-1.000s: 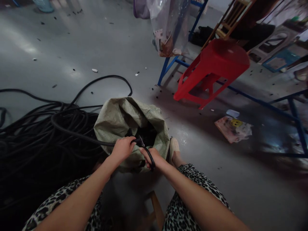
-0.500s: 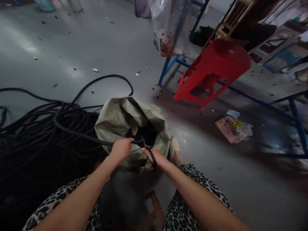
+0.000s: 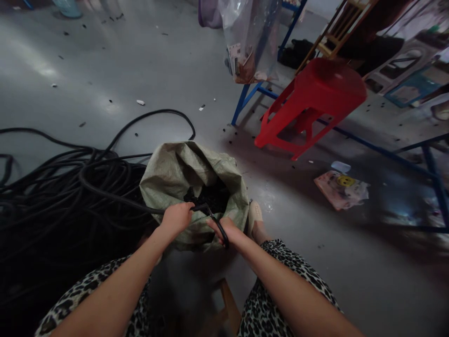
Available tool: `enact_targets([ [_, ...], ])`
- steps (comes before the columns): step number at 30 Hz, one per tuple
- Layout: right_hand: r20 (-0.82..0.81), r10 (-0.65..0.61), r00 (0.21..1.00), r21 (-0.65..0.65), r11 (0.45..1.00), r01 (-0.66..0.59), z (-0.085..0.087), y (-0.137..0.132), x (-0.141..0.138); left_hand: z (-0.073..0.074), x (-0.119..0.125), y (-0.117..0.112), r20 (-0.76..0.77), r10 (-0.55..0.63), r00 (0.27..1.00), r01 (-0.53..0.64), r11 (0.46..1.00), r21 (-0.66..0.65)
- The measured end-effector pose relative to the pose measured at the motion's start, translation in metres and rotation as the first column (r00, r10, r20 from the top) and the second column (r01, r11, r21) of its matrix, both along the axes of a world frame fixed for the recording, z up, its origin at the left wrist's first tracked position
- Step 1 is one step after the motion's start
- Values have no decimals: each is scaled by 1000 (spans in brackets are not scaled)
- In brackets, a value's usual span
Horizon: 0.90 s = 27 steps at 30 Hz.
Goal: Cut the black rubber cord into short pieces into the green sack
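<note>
My left hand [image 3: 178, 217] is closed around a black rubber strip or hose [image 3: 140, 206] close to its end, which pokes out to the right of my fingers. My right hand [image 3: 226, 230] grips a pair of scissors [image 3: 220, 230] by its black handles, with the blades at the end of the strip. Both hands are over the mouth of a greenish woven sack [image 3: 164, 164]. Inside the sack lie dark cut pieces [image 3: 215, 194]. From my left hand the strip runs back to a large tangled black heap [image 3: 87, 173] at the left.
A red plastic stool [image 3: 315, 98] stands at the upper right beside a blue metal frame [image 3: 242, 103]. A clear plastic bag [image 3: 249, 42] hangs there. A flat packet with a yellow smiley [image 3: 342, 187] lies on the floor at the right. Small scraps are scattered about.
The scissors' blades have shifted slightly against the strip's end beyond my left hand. Both hands stay in nearly the same place over the sack.
</note>
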State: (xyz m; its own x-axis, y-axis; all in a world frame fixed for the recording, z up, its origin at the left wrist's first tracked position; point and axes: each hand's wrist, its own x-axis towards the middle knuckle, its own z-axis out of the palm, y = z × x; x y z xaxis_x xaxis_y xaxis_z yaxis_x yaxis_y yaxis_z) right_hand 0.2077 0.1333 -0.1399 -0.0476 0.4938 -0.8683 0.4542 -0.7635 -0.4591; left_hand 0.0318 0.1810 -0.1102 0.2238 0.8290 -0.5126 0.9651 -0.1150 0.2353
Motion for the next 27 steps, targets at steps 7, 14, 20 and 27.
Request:
enact_targets([
  [7,21,-44,999,42,998,43,6,9,3,2,0,3,41,68,997,-70,996,52],
  [14,-23,-28,999,35,999,28,10,13,1,3,2,5,89,86,992,-95,991,97],
  [20,-65,-8,998,32,999,10,8,10,2,-2,1,4,93,63,994,-74,990,120],
  [27,-110,33,993,64,998,-26,9,10,2,-2,2,4,96,50,994,-61,991,117],
])
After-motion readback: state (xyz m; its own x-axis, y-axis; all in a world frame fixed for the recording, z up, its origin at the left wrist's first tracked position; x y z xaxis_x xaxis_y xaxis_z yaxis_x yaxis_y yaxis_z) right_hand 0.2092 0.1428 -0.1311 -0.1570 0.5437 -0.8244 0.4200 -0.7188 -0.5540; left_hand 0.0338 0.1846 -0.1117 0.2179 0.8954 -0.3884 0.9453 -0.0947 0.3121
